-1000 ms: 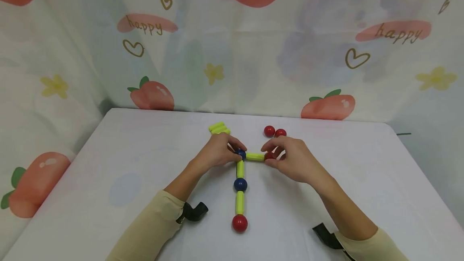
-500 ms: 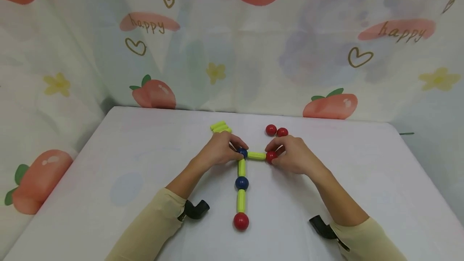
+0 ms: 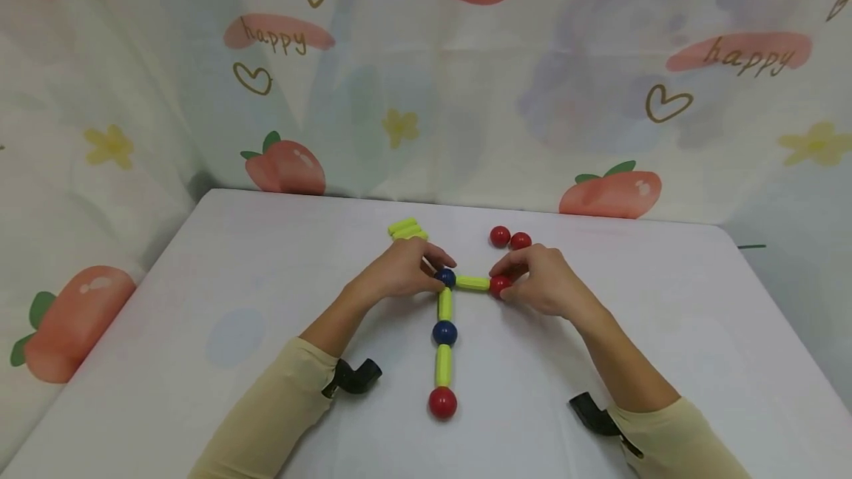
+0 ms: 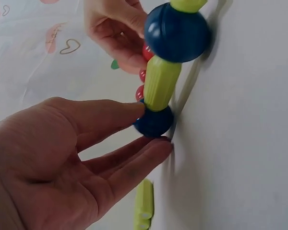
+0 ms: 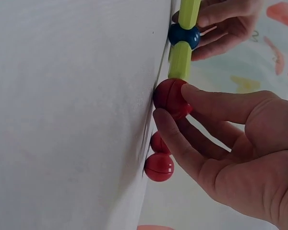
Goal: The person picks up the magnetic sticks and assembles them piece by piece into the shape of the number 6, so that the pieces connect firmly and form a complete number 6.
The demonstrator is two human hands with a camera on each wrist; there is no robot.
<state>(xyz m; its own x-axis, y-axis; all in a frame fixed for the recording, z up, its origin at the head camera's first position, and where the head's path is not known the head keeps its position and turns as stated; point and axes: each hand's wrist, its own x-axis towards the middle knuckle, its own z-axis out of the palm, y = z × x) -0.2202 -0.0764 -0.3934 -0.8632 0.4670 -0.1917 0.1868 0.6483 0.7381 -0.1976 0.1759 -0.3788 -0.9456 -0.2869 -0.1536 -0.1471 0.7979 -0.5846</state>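
A line of lime-green rods and balls lies on the white table. From the near red ball (image 3: 442,403), a rod (image 3: 443,366) leads to a middle blue ball (image 3: 444,333). Another rod (image 3: 445,305) runs on to the corner blue ball (image 4: 155,122), which my left hand (image 3: 399,270) pinches between thumb and fingers. From that corner a ribbed rod (image 3: 472,283) goes right to an end red ball (image 5: 169,98). My right hand (image 3: 549,283) holds this red ball between thumb and fingertips. Rod and ball appear to touch.
Behind my left hand lie several loose lime-green rods (image 3: 407,228). Two loose red balls, a left one (image 3: 500,236) and a right one (image 3: 521,240), sit behind my right hand. A patterned cloth (image 3: 466,109) hangs behind the table's far edge.
My right hand has shifted slightly on the end red ball, which shows more from above now. The left hand keeps its hold on the corner blue ball. The head view has tilted a little.
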